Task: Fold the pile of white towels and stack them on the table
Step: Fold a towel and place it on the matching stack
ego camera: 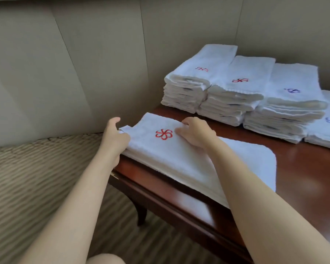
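the towel (pixel 179 155) i am working on lies on the near left corner of the dark wooden table (pixel 303 168), partly folded: a folded-over flap with a red flower emblem (pixel 164 134) sits on top at the far left end, and a single flat layer runs out from under it toward my right and toward me, ending in a rounded corner. its long axis runs on a slant, from the far left corner of the table toward the near right.

my left hand (pixel 115 137) is at the flap's left edge, right where the towel meets the table edge, fingers curled around the cloth there and gripping it. my right hand (pixel 195 133) rests on top of the flap just right of the emblem, fingers bent and pinching the fold's far edge, as far as i can tell.

so both hands sit at the same far end of the towel, one on each side of the emblem, and all the unfolded length lies behind my right wrist, toward my body. i judge the next fold has to bring that near end up to this one, and my right hand is nearer to it.

the finished stacks (pixel 236 92) stand in a row at the far right of the table, well apart from this towel, to the right of my right hand.
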